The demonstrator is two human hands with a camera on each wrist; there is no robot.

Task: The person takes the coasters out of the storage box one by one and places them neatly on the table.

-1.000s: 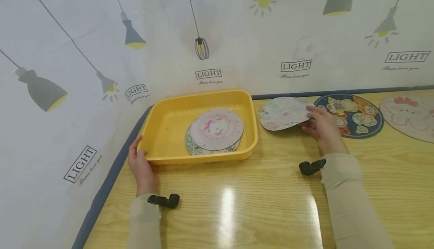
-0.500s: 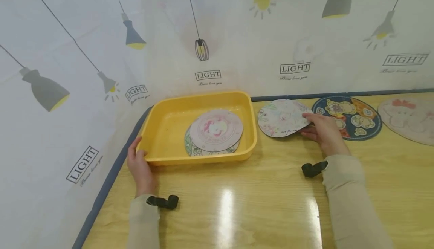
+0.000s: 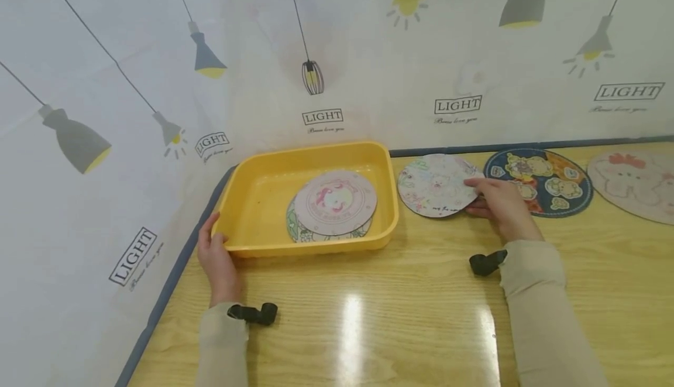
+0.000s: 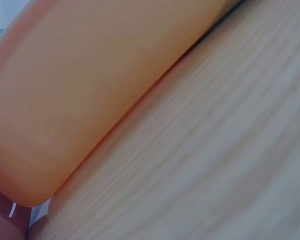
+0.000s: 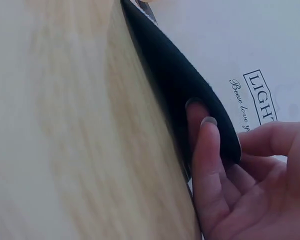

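My left hand [image 3: 217, 258] grips the front left corner of a yellow plastic tray [image 3: 295, 250]. Inside the tray, to the right, a pink round mat [image 3: 337, 202] overlaps a green-patterned round mat [image 3: 292, 223]. Just right of the tray, my right hand [image 3: 500, 202] pinches the right edge of a white round mat [image 3: 437, 185] printed with pale flowers. That edge is lifted off the table; the right wrist view shows the mat's black underside [image 5: 162, 75], with fingertips [image 5: 208, 145] beneath it. In the left wrist view, the tray wall [image 4: 85, 95] hides most of the hand.
Behind my right hand lies a dark blue round mat [image 3: 566, 170] with cartoon bears. A pale pink mat [image 3: 632, 185] with a red bow is farther right, cut off by the view. A lamp-print cloth wall [image 3: 368, 82] borders the wooden table [image 3: 411, 317] behind and left.
The white mat in my right hand has come down and slightly left, lying flatter than before. My left hand stays on the tray, which has not visibly moved.
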